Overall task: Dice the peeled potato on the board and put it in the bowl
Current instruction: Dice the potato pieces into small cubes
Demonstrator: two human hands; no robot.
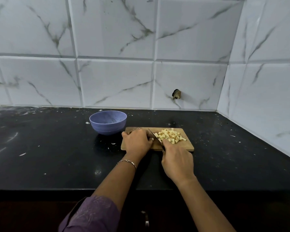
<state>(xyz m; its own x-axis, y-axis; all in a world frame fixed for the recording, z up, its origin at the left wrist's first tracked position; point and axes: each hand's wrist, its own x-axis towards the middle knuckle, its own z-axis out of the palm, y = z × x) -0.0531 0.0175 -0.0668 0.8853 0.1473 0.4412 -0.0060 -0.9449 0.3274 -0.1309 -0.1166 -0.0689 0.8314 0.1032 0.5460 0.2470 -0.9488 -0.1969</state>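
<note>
Potato dice (170,135) lie on the board (187,147) right of the knife (154,136) the right hand (177,160) grips; the left hand (137,141) pinches a small piece (152,139) beside it

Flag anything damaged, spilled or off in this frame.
A broken hole gapes in the wall tile behind the cutting board, dark with chipped edges. White flecks litter the black counter. The diced potato sits tidily on the board; the bowl is upright.
</note>
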